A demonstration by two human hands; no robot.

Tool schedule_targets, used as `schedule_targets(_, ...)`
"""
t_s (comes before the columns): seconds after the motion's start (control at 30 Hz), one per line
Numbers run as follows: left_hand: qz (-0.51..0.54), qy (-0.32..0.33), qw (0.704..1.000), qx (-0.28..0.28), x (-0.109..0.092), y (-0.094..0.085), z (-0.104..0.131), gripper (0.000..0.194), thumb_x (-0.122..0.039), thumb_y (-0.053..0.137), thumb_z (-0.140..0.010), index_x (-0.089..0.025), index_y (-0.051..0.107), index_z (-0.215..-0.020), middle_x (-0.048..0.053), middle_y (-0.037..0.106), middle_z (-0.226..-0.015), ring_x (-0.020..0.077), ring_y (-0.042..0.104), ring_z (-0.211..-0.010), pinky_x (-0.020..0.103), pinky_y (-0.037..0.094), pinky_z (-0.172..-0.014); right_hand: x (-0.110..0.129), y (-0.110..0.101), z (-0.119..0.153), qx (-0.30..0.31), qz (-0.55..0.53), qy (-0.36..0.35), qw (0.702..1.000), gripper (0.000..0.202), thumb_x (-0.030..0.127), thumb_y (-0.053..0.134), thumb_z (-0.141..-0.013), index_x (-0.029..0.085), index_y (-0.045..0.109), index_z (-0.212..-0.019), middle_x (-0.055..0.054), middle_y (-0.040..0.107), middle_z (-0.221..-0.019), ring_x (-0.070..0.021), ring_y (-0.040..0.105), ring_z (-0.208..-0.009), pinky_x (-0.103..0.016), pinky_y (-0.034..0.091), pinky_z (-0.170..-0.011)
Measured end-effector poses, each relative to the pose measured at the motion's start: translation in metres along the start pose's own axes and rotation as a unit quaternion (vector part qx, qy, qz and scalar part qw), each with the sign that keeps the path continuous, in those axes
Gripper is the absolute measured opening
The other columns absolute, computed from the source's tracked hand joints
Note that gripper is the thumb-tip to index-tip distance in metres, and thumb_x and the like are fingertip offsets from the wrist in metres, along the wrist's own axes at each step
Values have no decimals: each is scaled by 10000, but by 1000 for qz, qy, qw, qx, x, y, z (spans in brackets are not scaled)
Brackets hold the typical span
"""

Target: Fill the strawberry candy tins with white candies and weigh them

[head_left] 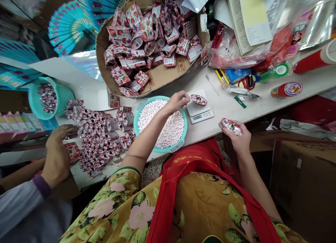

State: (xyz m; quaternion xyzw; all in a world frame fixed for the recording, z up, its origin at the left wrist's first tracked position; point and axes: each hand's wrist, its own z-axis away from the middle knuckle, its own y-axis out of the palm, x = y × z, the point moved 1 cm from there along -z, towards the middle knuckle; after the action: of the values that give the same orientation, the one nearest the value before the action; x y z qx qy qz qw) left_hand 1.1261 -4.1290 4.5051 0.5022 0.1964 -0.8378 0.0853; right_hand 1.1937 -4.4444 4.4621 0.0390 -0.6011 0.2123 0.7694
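My left hand (179, 102) is above the right rim of a turquoise basin (137, 121), its fingers drawn together close to the scale. What they pinch, if anything, I cannot make out. Small pale pink candies (168, 132) fill the basin. On the white digital scale (201, 117) rests a red-and-white printed candy packet (198, 99), right beside my left fingertips. Past the table's front edge, my right hand (240, 135) is closed around another printed candy packet (231, 126), with its picture side up.
Behind the basin, a cardboard box (168, 78) holds many printed packets. More packets (98, 138) crowd the table at left, near a co-worker's hand (56, 148). A small turquoise bucket (61, 97) stands beyond. A spoon (212, 84), cutter and tape lie at right.
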Motion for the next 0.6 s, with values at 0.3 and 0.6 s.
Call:
schedule_targets(0.3, -244, 64, 968, 9, 7, 36, -47, 137, -203, 559, -842, -162, 689, -835, 31, 677, -777, 156, 544, -731, 275, 365, -695, -3, -11, -2, -27, -14, 16, 999, 504, 416, 896, -616, 189, 726, -1032, -82, 769, -1016, -244, 733, -929, -428, 605, -892)
schedule_targets(0.6, -159, 57, 985, -37, 9, 13, -29, 202, -305, 578, -893, -140, 679, -836, 3, 591, -698, 128, 468, -662, 256, 319, -630, 3, 0, -6, -23, -22, 28, 999, 527, 416, 906, -596, 180, 725, -1030, -90, 770, -1029, -252, 734, -953, -440, 598, -916)
